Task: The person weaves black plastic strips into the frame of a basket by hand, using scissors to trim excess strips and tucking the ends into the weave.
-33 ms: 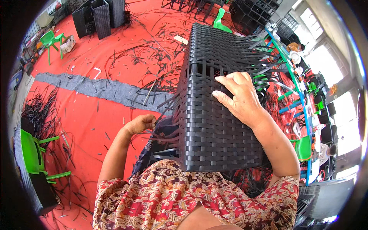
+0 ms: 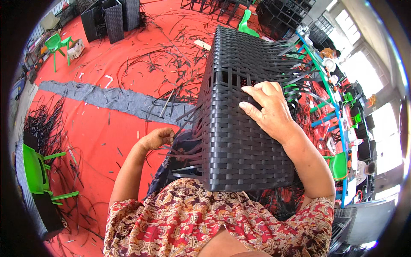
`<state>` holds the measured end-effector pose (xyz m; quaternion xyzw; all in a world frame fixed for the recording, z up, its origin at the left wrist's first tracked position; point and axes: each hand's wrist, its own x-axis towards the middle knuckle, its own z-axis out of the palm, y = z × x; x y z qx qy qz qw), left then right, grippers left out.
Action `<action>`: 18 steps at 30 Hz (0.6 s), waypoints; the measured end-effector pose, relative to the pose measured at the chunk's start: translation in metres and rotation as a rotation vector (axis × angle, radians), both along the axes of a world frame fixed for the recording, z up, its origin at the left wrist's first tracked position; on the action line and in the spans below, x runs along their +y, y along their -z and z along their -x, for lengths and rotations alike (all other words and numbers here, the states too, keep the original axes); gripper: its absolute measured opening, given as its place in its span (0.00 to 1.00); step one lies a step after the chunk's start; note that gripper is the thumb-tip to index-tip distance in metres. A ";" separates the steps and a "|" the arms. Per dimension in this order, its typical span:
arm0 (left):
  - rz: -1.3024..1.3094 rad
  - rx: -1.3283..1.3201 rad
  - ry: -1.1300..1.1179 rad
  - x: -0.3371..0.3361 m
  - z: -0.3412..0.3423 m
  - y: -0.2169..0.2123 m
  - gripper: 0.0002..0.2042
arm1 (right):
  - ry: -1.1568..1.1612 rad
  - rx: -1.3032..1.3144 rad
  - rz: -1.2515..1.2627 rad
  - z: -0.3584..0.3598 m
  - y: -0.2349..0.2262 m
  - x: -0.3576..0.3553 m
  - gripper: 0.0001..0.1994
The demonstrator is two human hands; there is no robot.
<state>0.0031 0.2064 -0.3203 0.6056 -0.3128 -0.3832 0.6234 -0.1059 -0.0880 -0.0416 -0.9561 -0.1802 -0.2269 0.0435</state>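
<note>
- From here I see the black woven basket (image 2: 252, 145) close in front of the person's patterned shirt (image 2: 180, 218).
- The right hand (image 2: 270, 107) lies on its weave, thumb and forefinger spread.
- The left hand (image 2: 157, 138) is curled near loose strips (image 2: 188, 159); I can't tell if it grips one.
- A green chair (image 2: 35, 171) stands off left, by the red floor (image 2: 102, 158).

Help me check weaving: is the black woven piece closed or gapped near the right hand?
Gapped: the woven piece shows dark openings near the right hand.
</note>
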 end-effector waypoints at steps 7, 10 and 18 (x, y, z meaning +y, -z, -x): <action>0.014 -0.029 0.005 -0.028 0.014 -0.003 0.05 | -0.054 0.246 0.046 -0.002 -0.009 0.000 0.29; -0.046 -0.169 -0.011 -0.024 0.018 -0.007 0.06 | 0.035 0.282 0.093 0.009 0.005 0.008 0.32; 0.099 -0.861 -0.684 -0.068 0.001 -0.161 0.12 | 0.056 0.170 0.144 0.009 0.017 -0.001 0.31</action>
